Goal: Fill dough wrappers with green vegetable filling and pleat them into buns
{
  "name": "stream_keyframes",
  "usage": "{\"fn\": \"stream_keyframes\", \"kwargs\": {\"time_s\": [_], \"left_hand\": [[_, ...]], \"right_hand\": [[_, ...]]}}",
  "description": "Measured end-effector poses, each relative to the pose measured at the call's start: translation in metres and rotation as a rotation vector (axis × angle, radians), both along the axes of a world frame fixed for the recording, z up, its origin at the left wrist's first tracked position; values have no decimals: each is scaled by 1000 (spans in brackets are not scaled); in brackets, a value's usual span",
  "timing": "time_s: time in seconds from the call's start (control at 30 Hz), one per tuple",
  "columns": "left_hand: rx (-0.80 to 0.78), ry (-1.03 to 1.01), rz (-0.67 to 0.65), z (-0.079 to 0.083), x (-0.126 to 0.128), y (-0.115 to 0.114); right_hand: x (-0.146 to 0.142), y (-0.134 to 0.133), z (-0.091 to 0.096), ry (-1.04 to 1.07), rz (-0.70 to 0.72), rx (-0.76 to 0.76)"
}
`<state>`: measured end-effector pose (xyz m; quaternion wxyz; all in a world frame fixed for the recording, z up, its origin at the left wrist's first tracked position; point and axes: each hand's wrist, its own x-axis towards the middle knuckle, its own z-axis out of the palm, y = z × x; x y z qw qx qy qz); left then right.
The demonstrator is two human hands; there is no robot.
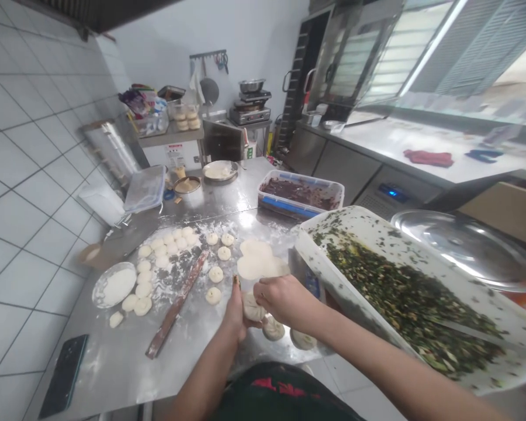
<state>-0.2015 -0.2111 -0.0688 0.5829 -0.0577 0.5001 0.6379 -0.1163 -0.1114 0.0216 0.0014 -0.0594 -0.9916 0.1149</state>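
A round filled bun [253,308] sits in my left hand [234,313], whose fingers curve around its side and underneath. My right hand [278,298] pinches the bun's top edge, where the dough gathers in folds. Close by on the steel table are two pleated buns, one [273,328] just below my hands and another [303,339] to the right. Beyond my hands lie flat overlapping dough wrappers [256,260]. A white tub [363,219] to the right holds chopped green filling [394,292] with a utensil handle lying in it.
A floured rolling pin [177,304] lies left of several small buns [215,274]. Dough pieces [160,248] and a bowl of flour [114,285] are farther left. A phone [65,374] rests near the table's left edge. A container of dark paste [301,193] stands behind the white tub.
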Motion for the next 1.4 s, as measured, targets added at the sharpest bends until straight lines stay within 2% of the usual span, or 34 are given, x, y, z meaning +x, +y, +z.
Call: {"fn": "stream_keyframes", "kwargs": {"time_s": [0.13, 0.33, 0.5, 0.57, 0.63, 0.73, 0.87, 0.97, 1.03, 1.2, 1.3, 1.4], "left_hand": [[193, -23, 63, -1, -12, 3], [27, 41, -14, -12, -30, 14], [45, -12, -69, -17, -52, 17], [46, -33, -11, -22, -58, 18], [14, -88, 103, -29, -63, 22], [-35, -189, 234, -37, -72, 33], [46, -232, 237, -44, -90, 49], [86, -221, 259, -50, -107, 57], [65, -208, 287, -55, -120, 59], [-44, -189, 359, -69, -143, 56], [-124, -202, 401, -77, -149, 54], [-143, -207, 418, -85, -152, 53]], "right_hand": [[-15, 6, -6, 13, -124, -131], [-36, 14, -9, -76, -97, -91], [-55, 23, -19, -78, -79, -113], [-64, 27, -25, -97, -86, -128], [-73, 30, -30, -98, -101, -161], [-85, 32, -42, -28, -55, -252], [-102, 36, -69, 26, 23, -369], [-122, 53, -93, 69, -29, -511], [-142, 76, -111, 109, -96, -551], [-209, 152, -162, 114, -342, -386], [-249, 185, -193, 99, -373, -361], [-279, 200, -214, 75, -349, -357]]}}
